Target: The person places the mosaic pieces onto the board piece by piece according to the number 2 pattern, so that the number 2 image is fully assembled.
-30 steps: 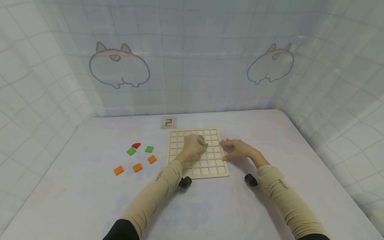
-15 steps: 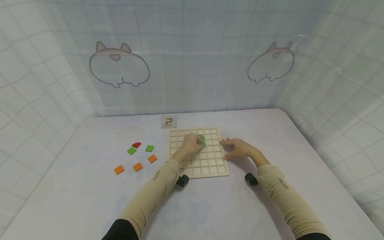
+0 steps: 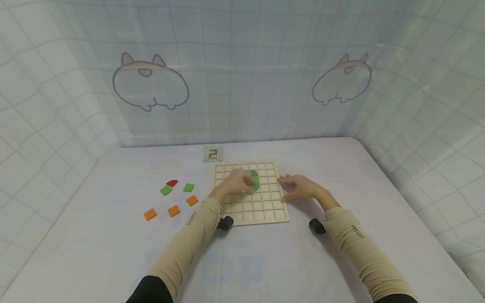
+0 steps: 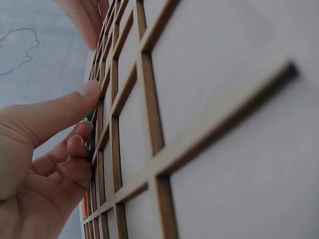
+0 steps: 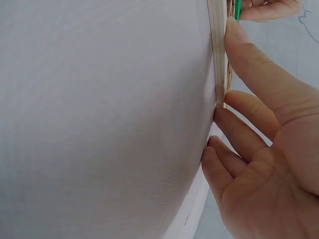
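Observation:
The wooden grid board (image 3: 261, 206) lies flat on the table. My left hand (image 3: 235, 182) is over its upper middle, beside green tiles (image 3: 256, 181) set in the grid. In the left wrist view, the thumb (image 4: 75, 102) and loosely bent fingers are apart, with a bit of green showing beyond them and no tile plainly held. A sliver of orange tile (image 4: 85, 206) shows below that hand. My right hand (image 3: 301, 188) rests against the board's right edge; its thumb (image 5: 244, 40) touches the rim and the fingers lie along the side.
Left of the board lie a red rounded piece (image 3: 172, 183), green square tiles (image 3: 188, 187) and orange square tiles (image 3: 173, 211). A small pattern card (image 3: 213, 154) with a coloured figure lies behind the board. Curtains stand behind and beside the table.
The green tile that my left hand was pinching now lies in the grid below the other green. The left hand has drawn slightly left. My right hand has stayed put.

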Motion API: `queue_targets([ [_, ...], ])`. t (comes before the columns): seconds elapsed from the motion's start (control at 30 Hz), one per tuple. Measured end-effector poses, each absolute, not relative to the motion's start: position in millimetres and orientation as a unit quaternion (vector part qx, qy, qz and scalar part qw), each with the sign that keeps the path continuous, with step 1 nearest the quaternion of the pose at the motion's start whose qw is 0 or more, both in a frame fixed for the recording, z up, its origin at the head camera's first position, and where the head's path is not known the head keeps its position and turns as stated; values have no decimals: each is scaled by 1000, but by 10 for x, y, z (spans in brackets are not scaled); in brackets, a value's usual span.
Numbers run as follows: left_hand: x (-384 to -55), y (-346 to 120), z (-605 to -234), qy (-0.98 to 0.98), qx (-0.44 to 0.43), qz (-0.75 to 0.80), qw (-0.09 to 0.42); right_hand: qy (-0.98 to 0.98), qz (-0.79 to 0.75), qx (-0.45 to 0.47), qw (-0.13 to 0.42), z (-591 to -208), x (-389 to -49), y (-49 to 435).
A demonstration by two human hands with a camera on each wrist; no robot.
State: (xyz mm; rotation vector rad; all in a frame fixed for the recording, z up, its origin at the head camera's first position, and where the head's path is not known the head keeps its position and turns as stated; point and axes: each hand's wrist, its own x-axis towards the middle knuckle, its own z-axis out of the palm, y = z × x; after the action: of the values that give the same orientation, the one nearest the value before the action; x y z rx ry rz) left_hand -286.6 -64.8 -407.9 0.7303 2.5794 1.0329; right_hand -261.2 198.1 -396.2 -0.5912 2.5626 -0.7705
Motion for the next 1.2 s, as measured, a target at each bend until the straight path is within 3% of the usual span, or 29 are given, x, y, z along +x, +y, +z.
queue_targets([
  [0.3, -2901, -632, -4138, 892, 237, 369, 111, 916, -276, -213, 198, -3955, -2617, 1973],
  [0.57, -2803, -619, -4117, 911, 284, 278, 109, 917, -273, -215, 196, -3953, -2615, 1962],
  [1.0, -2761, -618, -4105, 912, 245, 313, 97, 918, -277, -208, 194, -3949, -2614, 1963],
  [1.2, -2727, -637, -4112, 912, 268, 294, 97, 916, -281, -208, 197, -3950, -2579, 1946],
])
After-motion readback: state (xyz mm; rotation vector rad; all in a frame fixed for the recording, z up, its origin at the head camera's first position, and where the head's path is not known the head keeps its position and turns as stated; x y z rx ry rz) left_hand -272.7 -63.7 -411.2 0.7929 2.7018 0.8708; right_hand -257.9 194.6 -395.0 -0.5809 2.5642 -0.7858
